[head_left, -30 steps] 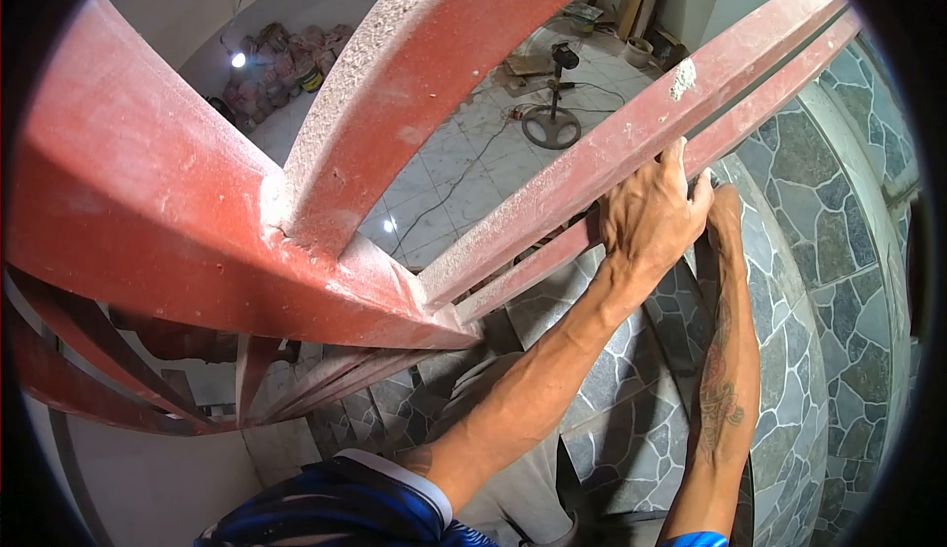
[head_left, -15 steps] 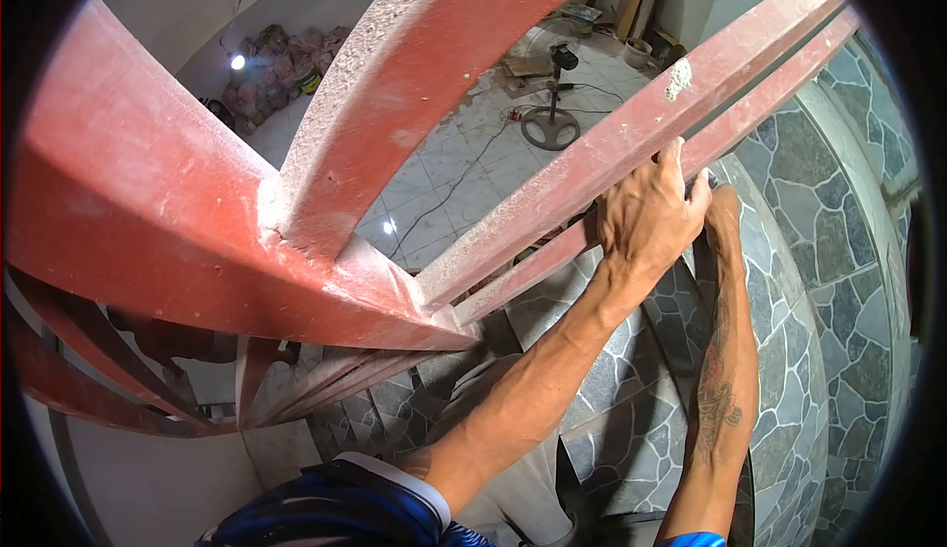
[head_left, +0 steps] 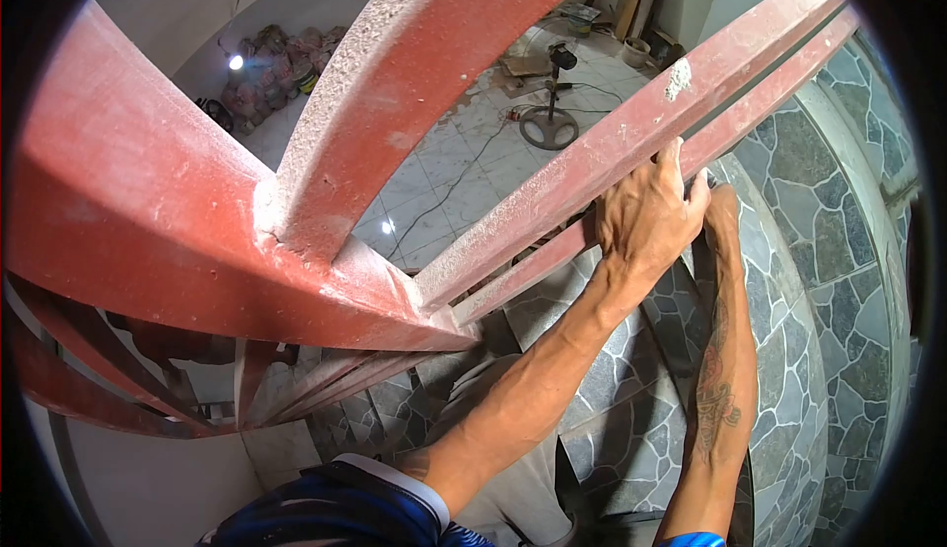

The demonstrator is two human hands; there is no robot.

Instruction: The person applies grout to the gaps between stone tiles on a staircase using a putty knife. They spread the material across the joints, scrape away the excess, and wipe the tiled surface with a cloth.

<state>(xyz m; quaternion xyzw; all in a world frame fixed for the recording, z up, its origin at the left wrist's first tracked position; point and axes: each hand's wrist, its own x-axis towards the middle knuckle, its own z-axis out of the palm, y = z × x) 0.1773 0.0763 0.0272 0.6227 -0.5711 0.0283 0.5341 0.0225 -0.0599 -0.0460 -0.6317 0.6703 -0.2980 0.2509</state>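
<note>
My left hand is closed around the lower of two parallel red bars, its fingers reaching up between that bar and the upper red bar. Just to its right, my right hand is bent at the wrist against the underside of the lower bar. Its fingers are mostly hidden behind the left hand and the bar, so what they hold cannot be made out. Both bars are dusty and meet a thick curved red beam at the lower left.
Another curved red beam rises at top centre. Below stand a round-based tool on white tiles and piled sacks near a lit lamp. Stone-patterned curved surfaces lie at the right.
The view has shifted very slightly. Both hands keep the same place and pose at the bars.
</note>
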